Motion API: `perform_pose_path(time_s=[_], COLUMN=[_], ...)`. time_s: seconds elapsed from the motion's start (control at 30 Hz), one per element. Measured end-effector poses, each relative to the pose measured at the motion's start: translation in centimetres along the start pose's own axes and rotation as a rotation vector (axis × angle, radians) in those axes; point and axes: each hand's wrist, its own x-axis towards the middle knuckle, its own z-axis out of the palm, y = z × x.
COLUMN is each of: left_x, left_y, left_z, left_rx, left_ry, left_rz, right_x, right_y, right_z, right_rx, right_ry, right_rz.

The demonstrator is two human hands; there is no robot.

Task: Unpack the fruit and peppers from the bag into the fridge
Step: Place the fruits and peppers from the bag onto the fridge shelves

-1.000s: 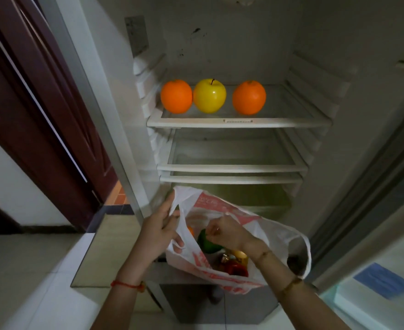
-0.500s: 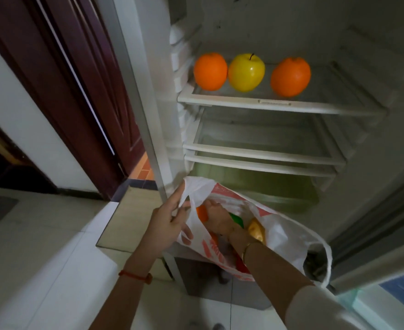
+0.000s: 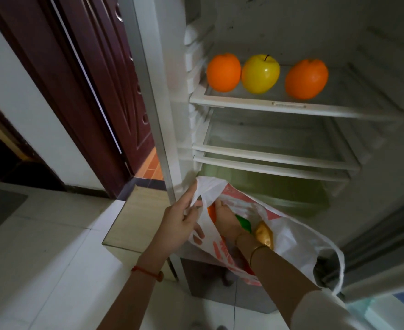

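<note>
A white plastic bag (image 3: pixel 296 239) with red print hangs in front of the open fridge. My left hand (image 3: pixel 181 222) grips the bag's near rim and holds its mouth apart. My right hand (image 3: pixel 227 217) is inside the bag, fingers curled over an orange fruit (image 3: pixel 211 211). Beside it in the bag lie a green piece (image 3: pixel 243 222) and a yellow-brown piece (image 3: pixel 265 234); whatever lies lower in the bag is hidden. On the fridge's top shelf (image 3: pixel 291 107) stand an orange (image 3: pixel 223 72), a yellow apple (image 3: pixel 260 73) and a second orange (image 3: pixel 307 78).
Two bare glass shelves (image 3: pixel 279 158) sit under the top one, with a green drawer (image 3: pixel 279 189) below them. A dark red door (image 3: pixel 96 91) stands at the left. A pale low box (image 3: pixel 136 222) rests on the white tiled floor by the fridge's left edge.
My right hand went from the bag's rim down into the bag and now closes around the orange fruit. My view moved left and nearer the fridge. My left hand kept its hold on the rim.
</note>
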Motion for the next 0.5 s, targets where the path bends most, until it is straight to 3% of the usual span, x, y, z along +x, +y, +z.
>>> perform_pose_path(time_s=[0.2, 0.5], left_x=[1.0, 3.6], left_y=[1.6, 3.2], left_z=[0.8, 2.7], left_rx=[-0.122, -0.18], left_ry=[-0.081, -0.168], left_rz=[-0.019, -0.022], right_x=[-2.4, -7.4], right_y=[0.7, 0.0], right_z=[-4.2, -13.3], right_rx=[0.32, 0.583], right_ry=[0.143, 0.369], right_rz=[-0.086, -0.194])
